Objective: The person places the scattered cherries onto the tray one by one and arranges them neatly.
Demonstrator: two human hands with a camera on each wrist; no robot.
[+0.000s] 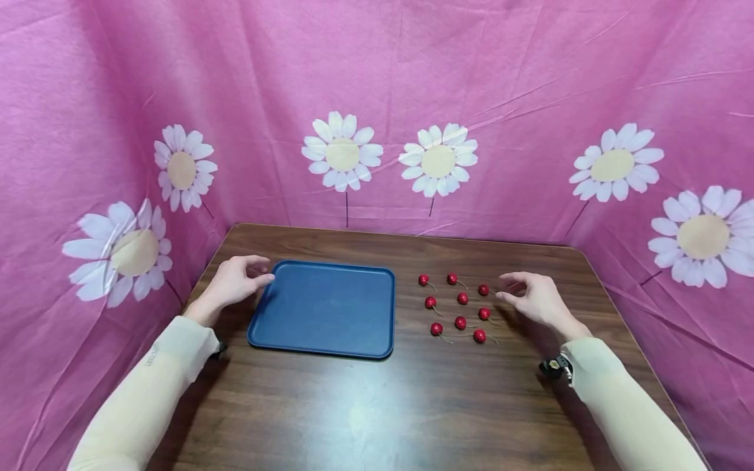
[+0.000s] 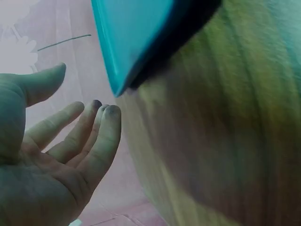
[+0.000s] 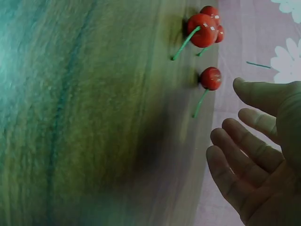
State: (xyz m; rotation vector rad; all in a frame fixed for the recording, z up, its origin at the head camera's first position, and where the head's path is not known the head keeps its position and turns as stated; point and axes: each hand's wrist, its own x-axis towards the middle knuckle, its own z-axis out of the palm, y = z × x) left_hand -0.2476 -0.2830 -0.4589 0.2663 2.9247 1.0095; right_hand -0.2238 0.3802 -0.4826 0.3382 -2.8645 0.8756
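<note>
Several red cherries with thin stems, among them a front right cherry (image 1: 480,336), lie in loose rows on the brown table. Beside them on the left is a flat blue tray (image 1: 330,311) with a low raised rim and nothing on it. My left hand (image 1: 234,281) hovers at the tray's left edge, thumb and fingers spread apart and holding nothing. At the right of the cherries my right hand (image 1: 533,299) has its fingers relaxed, the tips close to the far right cherry (image 1: 484,290). In the right wrist view a cherry (image 3: 210,78) sits just past the thumb.
The wooden table (image 1: 330,412) has its far edge along a pink cloth (image 1: 377,72) printed with white daisies, which also hangs at both sides. A dark watch (image 1: 556,367) is on the right wrist.
</note>
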